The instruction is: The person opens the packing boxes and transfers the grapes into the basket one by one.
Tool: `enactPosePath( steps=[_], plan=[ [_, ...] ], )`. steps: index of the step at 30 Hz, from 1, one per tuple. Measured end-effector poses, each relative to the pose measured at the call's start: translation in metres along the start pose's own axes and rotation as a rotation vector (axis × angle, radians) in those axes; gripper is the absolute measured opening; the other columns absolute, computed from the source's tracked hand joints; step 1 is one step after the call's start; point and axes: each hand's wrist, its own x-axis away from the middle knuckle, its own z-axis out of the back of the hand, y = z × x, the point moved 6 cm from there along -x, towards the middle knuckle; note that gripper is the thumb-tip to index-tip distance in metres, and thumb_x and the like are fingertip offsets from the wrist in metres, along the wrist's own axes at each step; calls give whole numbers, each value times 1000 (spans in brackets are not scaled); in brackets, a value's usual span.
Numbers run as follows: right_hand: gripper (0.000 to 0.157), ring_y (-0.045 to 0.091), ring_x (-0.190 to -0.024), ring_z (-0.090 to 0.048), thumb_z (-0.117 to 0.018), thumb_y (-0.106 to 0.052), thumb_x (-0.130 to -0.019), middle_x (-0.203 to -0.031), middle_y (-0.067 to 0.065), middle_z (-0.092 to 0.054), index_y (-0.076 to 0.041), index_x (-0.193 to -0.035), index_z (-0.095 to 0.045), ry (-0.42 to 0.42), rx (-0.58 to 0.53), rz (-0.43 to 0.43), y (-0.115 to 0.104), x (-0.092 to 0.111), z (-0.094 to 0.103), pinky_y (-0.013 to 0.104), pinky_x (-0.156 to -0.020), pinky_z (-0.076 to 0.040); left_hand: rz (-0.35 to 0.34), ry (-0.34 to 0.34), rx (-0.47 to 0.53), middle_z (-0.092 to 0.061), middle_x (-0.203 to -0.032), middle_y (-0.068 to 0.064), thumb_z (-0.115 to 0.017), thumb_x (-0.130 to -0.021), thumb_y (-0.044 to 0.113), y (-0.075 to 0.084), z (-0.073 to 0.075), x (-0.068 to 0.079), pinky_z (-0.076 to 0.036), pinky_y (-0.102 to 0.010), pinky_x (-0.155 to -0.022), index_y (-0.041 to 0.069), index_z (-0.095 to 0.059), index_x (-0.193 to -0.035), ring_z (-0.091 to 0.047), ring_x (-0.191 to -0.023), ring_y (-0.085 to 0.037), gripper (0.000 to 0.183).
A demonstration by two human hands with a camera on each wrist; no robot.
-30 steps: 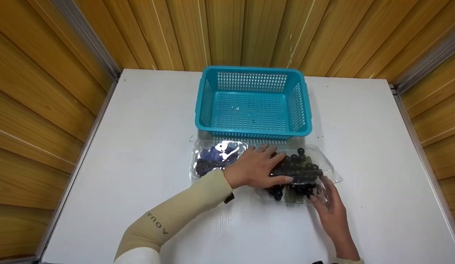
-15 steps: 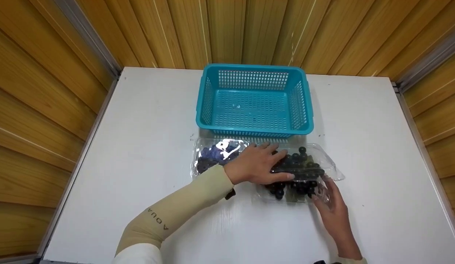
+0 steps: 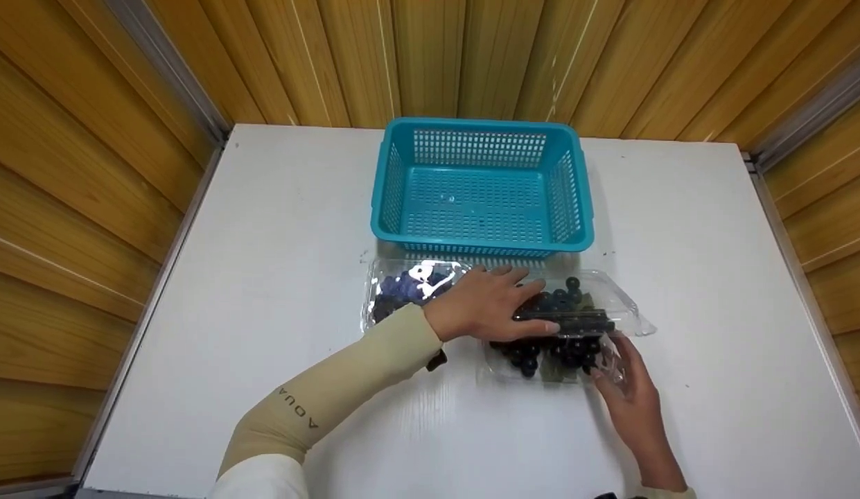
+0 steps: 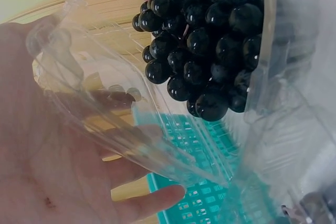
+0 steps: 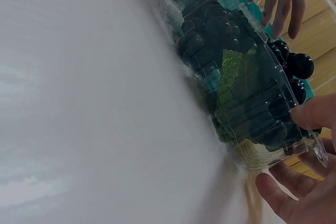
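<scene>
A clear plastic clamshell (image 3: 496,371) holds a bunch of dark grapes (image 4: 199,40) with a green leaf in it. Its hinged lid (image 3: 613,294) stands raised on the far side, partly over the grapes. My left hand (image 3: 495,305) rests on that lid, palm down with fingers spread and nearly straight; the left wrist view has the lid across the palm. At the right end, my right hand (image 3: 630,402) grips the clamshell's lower half, thumb on the near rim and fingers round the end wall (image 5: 262,153). The left forearm partly hides a second clamshell (image 3: 396,266) of dark fruit on the left.
A teal perforated basket (image 3: 478,246) sits just behind both clamshells, with a small light spot on its floor. Underneath is a white table (image 3: 284,208), with wood-pattern panels (image 3: 430,62) behind and on both sides.
The view has shifted slightly. My left hand and the lid have moved a little away from the near grapes, exposing slightly more of them. My right hand keeps its grip at the clamshell's end.
</scene>
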Motion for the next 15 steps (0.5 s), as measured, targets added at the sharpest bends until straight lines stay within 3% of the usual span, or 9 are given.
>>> enactPosePath(
  steps=[3,5,10,15],
  plan=[
    [71,35,-144,-31,-53,-17,-99,-161,8,-20,-20,-156,-12,1,-11,13,-1,0,-1,12,-102,-39,-2,-5,12,-30,-159,-2,-22,-87,80,0,2,0,-30,-51,-115,29,-30,-152,-30,-146,-24,83],
    [71,35,-143,-32,-53,-15,-99,-161,9,-21,-21,-156,-12,3,-27,21,-2,0,-2,3,-96,-36,-7,-3,16,-32,-158,-2,-22,-88,80,0,4,0,-30,-51,-115,28,-32,-151,-31,-146,-23,83],
    [70,35,-143,-31,-53,-15,-99,-161,10,-20,-24,-156,-12,3,-40,20,-1,1,-3,1,-94,-36,-20,6,6,-37,-156,-2,-21,-89,78,1,9,1,-33,-49,-114,26,-36,-150,-35,-144,-22,81],
    [71,34,-143,-32,-53,-17,-99,-161,9,-20,-20,-156,-12,8,-44,11,-1,1,-2,2,-94,-36,-23,8,3,-39,-154,-2,-21,-90,76,2,12,1,-34,-47,-113,26,-38,-149,-37,-143,-21,79]
  ],
)
